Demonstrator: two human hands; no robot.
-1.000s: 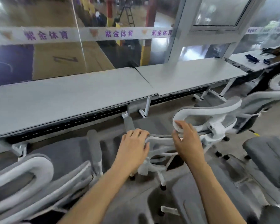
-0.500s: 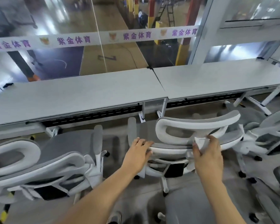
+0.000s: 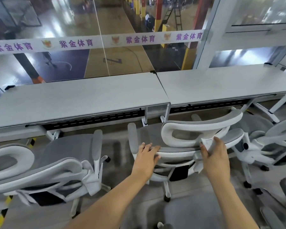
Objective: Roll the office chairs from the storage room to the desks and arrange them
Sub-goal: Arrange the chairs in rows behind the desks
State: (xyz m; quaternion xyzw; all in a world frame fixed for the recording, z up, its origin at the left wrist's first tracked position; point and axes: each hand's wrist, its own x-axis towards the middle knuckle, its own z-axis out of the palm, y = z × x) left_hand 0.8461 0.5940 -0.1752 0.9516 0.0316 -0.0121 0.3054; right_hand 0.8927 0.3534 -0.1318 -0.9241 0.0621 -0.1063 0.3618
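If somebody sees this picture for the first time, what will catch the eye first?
The left hand and the right hand hold the middle office chair, which stands in front of the long white desks. Behind them, a white banner with purple characters runs across the view of an indoor court.

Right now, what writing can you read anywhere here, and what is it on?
"紫金体育": purple, four times along the white strip on the glass wall.
Crests between the words: too small to read.
Dark floor mark: unclear.
Held chair: no writing visible.
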